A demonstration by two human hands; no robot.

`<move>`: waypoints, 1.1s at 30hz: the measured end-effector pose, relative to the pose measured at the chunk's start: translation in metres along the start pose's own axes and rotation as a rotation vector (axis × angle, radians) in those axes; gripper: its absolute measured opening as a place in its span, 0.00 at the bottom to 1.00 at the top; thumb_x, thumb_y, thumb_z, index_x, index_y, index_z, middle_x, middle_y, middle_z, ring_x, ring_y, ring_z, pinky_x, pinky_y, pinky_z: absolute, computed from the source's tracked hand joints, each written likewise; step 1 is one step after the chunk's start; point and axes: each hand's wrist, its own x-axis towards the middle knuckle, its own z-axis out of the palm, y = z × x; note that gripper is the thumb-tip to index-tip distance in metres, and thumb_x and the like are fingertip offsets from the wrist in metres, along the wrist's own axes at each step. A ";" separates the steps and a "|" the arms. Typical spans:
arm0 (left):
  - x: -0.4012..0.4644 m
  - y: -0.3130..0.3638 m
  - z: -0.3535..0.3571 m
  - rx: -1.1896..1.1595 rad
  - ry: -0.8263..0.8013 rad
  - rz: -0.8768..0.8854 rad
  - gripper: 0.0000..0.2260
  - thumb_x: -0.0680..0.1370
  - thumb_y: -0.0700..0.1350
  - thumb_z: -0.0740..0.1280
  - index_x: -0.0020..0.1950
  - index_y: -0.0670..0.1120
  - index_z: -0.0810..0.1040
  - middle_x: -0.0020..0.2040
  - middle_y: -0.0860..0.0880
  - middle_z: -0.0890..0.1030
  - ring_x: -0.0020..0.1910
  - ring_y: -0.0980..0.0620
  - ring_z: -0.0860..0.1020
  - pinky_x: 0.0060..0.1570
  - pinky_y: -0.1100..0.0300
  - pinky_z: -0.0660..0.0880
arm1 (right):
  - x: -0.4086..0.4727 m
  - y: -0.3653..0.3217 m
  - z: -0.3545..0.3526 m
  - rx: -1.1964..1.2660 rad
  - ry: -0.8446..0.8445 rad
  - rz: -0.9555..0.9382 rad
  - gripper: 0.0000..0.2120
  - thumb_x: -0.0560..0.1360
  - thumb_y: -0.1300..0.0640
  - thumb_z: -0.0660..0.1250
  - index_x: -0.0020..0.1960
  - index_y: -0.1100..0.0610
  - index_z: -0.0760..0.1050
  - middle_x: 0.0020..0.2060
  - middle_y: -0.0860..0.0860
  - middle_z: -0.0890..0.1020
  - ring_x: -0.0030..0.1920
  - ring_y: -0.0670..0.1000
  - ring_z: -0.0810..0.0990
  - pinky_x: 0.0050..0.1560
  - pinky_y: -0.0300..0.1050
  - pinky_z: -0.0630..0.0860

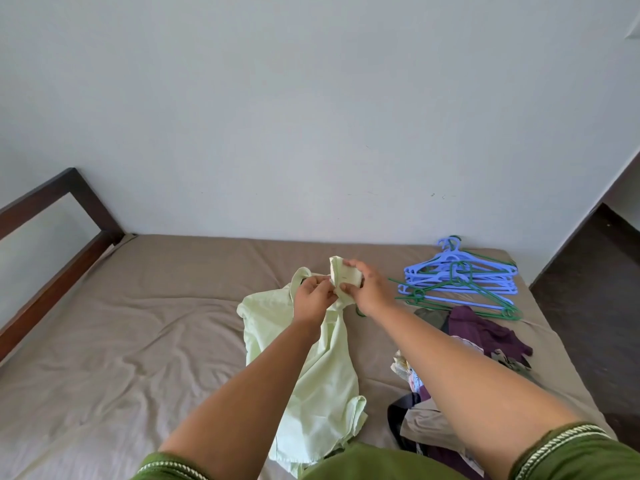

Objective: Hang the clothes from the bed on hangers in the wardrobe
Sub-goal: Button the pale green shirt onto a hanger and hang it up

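Observation:
A pale green shirt (322, 375) lies lengthwise on the bed (138, 323), its collar end lifted. My left hand (313, 296) pinches the fabric at the collar. My right hand (367, 285) grips the folded collar flap just to the right of it. A green hanger's end (360, 311) peeks out from under the shirt below my right hand; most of it is hidden. A pile of blue and green hangers (460, 282) lies at the far right of the bed. A heap of other clothes, with a purple garment (485, 330) on top, lies to the right of the shirt.
A dark wooden bed frame (52, 244) runs along the left side. A plain wall stands behind the bed. Dark floor (595, 306) shows beyond the bed's right edge. The wardrobe is out of view.

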 end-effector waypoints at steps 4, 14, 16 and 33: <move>-0.004 -0.001 -0.004 0.134 -0.037 0.136 0.05 0.76 0.36 0.68 0.51 0.39 0.81 0.43 0.47 0.83 0.41 0.54 0.81 0.43 0.68 0.76 | 0.001 -0.003 0.000 -0.034 0.025 0.019 0.13 0.73 0.60 0.71 0.56 0.55 0.75 0.46 0.49 0.79 0.45 0.50 0.76 0.41 0.40 0.65; -0.004 0.005 -0.010 0.859 -0.118 0.624 0.12 0.78 0.40 0.65 0.61 0.49 0.74 0.54 0.55 0.72 0.39 0.56 0.78 0.48 0.59 0.74 | -0.003 -0.007 -0.003 -0.063 0.064 -0.083 0.06 0.71 0.64 0.71 0.48 0.61 0.81 0.38 0.50 0.80 0.40 0.50 0.75 0.40 0.39 0.65; -0.002 0.005 -0.011 0.919 -0.168 0.666 0.12 0.78 0.40 0.66 0.61 0.47 0.76 0.53 0.54 0.73 0.41 0.54 0.77 0.50 0.59 0.74 | -0.001 -0.004 -0.004 -0.083 0.045 -0.082 0.06 0.70 0.64 0.72 0.46 0.61 0.80 0.37 0.51 0.79 0.40 0.52 0.77 0.40 0.40 0.66; 0.028 0.000 -0.016 0.576 -0.009 0.196 0.08 0.73 0.43 0.75 0.40 0.44 0.77 0.35 0.51 0.79 0.35 0.54 0.78 0.39 0.62 0.73 | 0.003 0.015 -0.013 -0.486 0.115 -0.358 0.05 0.65 0.65 0.75 0.40 0.59 0.81 0.45 0.54 0.78 0.45 0.58 0.74 0.42 0.47 0.72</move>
